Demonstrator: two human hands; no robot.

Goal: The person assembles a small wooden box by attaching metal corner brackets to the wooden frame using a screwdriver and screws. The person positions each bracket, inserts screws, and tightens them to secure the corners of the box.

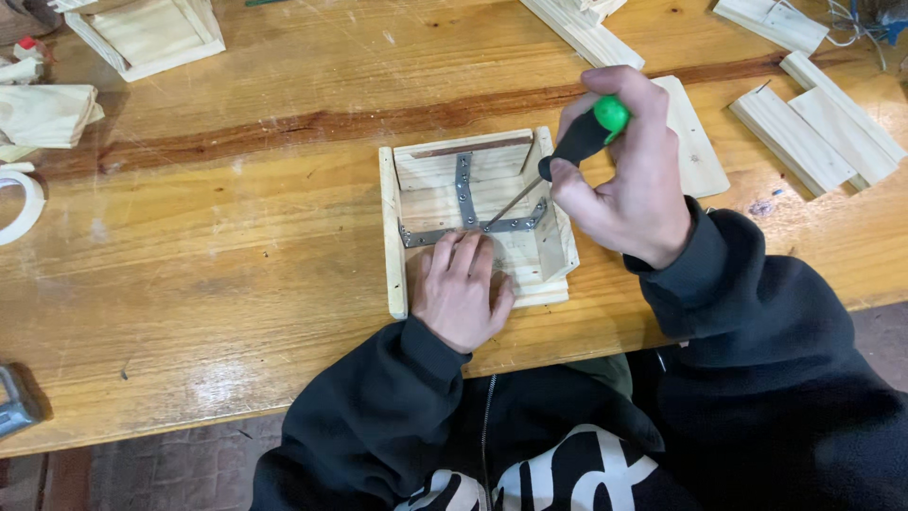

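While the right hand was clenched around a screwdriver with a black grip and green cap, its thin metal shaft slanted down toward seven o'clock, and the tip met the perforated metal bracket inside a shallow wooden box frame. That frame sat at the middle of the wooden workbench, open side up, with a second metal strip running toward twelve o'clock from the bracket's middle. The left hand lay flat and unclenched, palm down, pressing on the frame's floor at six o'clock of the bracket, fingers reaching up to touch the strip's lower edge. Both arms wore black sleeves.

A loose flat board lay at three o'clock of the frame, partly behind the right hand. Several pale wooden slats rested near two o'clock, well apart from the frame. Another wooden box stood at eleven o'clock, and a white tape roll lay at nine o'clock by the bench edge.
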